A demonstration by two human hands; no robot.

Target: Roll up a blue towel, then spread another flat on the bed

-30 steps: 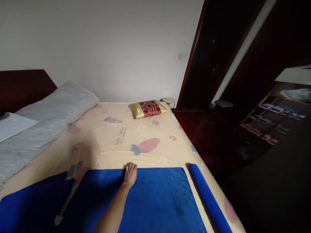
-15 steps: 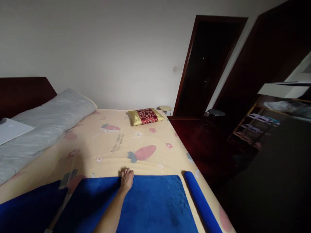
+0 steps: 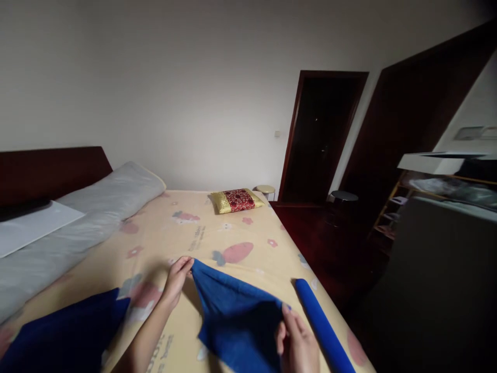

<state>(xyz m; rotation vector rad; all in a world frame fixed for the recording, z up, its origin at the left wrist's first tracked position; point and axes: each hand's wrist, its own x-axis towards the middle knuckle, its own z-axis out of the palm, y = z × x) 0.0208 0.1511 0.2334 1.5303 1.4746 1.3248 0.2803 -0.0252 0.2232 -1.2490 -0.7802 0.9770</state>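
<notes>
Between my two hands a blue cloth (image 3: 236,295) is stretched, lifted off the bed and sagging toward me. My left hand (image 3: 179,275) pinches its far left corner. My right hand (image 3: 297,339) grips its right end, near the bottom of the view. A rolled blue cloth (image 3: 322,324) lies along the bed's right edge, just beyond my right hand. Another dark blue cloth (image 3: 66,331) is spread flat on the bed, to the left of my left forearm.
The bed (image 3: 217,235) has a cream sheet with carrot prints. A gold-and-red pillow (image 3: 237,200) lies at its far end, and a long grey pillow (image 3: 116,199) with a white board (image 3: 46,225) lies left. Stools (image 3: 345,196) and a dark cabinet (image 3: 446,280) stand right.
The blue cloth lay flat under one hand; now its far edge is raised between both hands. My right hand has come into view. The camera has tilted up slightly.
</notes>
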